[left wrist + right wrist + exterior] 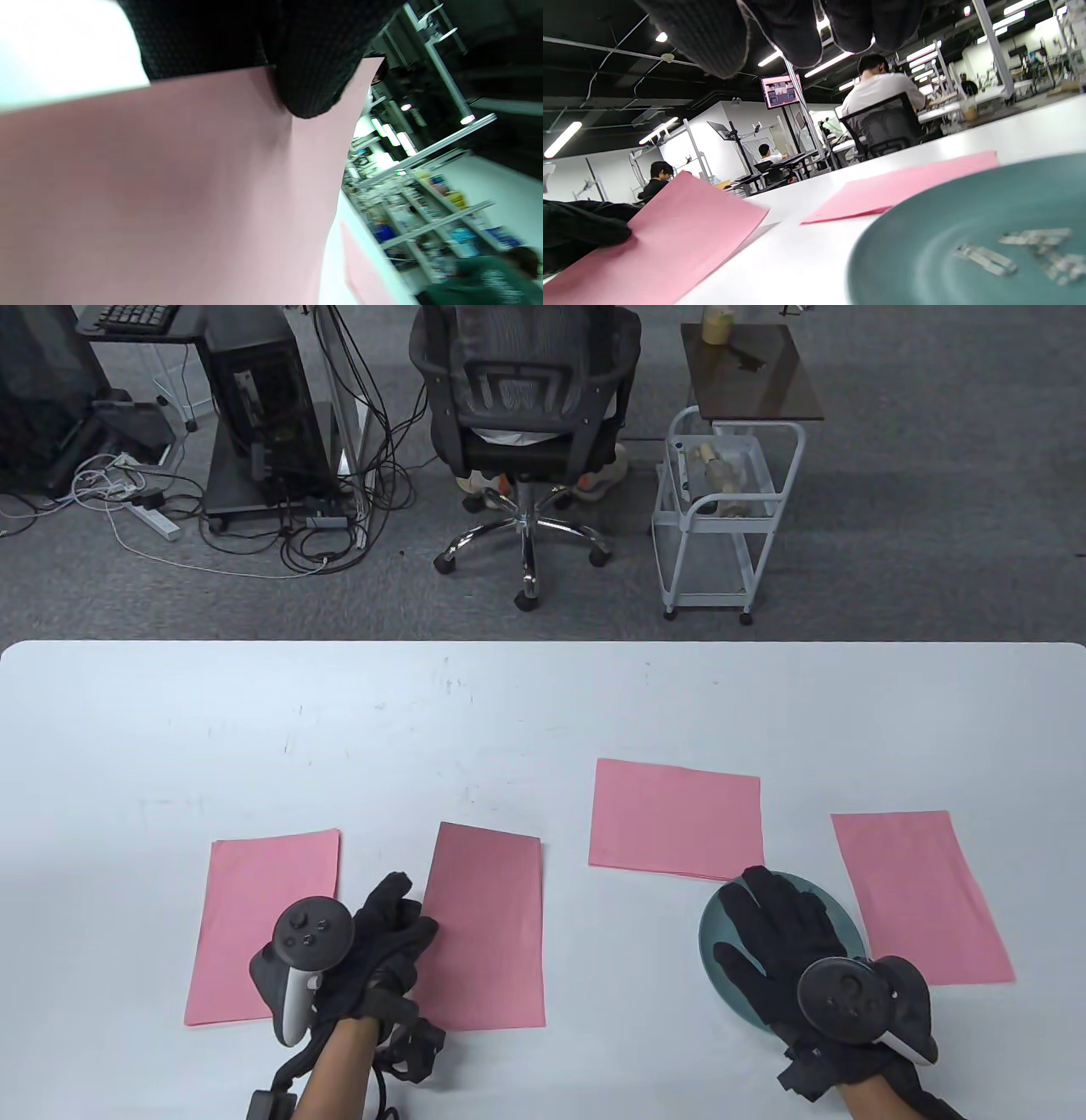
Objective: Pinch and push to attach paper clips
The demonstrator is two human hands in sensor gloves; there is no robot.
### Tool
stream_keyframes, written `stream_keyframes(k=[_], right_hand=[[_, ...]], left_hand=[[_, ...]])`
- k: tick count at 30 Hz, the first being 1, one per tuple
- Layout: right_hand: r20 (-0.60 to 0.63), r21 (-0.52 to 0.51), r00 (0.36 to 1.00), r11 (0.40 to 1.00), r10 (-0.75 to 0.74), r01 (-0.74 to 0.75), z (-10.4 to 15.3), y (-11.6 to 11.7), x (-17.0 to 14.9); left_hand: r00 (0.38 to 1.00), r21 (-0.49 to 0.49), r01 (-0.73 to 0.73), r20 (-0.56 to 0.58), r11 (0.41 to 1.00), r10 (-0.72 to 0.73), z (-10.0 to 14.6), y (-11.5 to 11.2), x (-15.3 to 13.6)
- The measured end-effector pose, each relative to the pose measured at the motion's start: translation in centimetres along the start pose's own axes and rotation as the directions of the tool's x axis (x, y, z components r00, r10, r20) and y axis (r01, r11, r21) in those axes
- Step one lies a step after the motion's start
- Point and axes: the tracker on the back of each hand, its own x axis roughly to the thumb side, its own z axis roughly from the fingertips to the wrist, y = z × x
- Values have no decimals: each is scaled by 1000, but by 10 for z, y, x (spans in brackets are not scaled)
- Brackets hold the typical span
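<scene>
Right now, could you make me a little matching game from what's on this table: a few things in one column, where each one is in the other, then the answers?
Things:
1. left hand
2. right hand
3. paper clips
4. far pink sheet

Places:
A. lying in the teal dish
B. lying flat, nothing touching it, just beyond the dish
C. lifting the edge of a pink sheet
D. hovering over the teal dish, fingers spread

Pairs: 1-C, 2-D, 3-A, 4-B
</scene>
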Motion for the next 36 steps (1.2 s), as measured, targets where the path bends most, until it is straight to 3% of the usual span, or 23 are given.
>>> stream_keyframes(k=[5, 13, 16, 18, 21, 27, 36], right_hand=[[4, 90, 990, 986, -143, 142, -6, 22, 7], [-63, 126, 910, 901, -410, 415, -13, 43, 14], [-103, 109, 815, 808, -570, 579, -14, 46, 10], [-117, 79, 717, 713, -687, 697, -14, 46, 7], [-53, 33, 623, 623, -780, 782, -15, 44, 7], [39, -36, 673, 672, -738, 739, -14, 38, 9], [-2, -2, 658, 658, -753, 753, -14, 46, 5]], left_hand=[[971, -105, -199, 115, 974, 210, 4, -14, 6], [868, -330, -312, 282, 891, 408, 18, -44, 27], [841, -382, -308, 319, 872, 436, 21, -52, 32], [831, -396, -289, 348, 872, 434, 23, -55, 35], [813, -417, -254, 397, 873, 426, 23, -57, 37], [816, -416, -186, 439, 890, 375, 24, -59, 40], [822, -416, -90, 483, 905, 304, 26, -62, 44]])
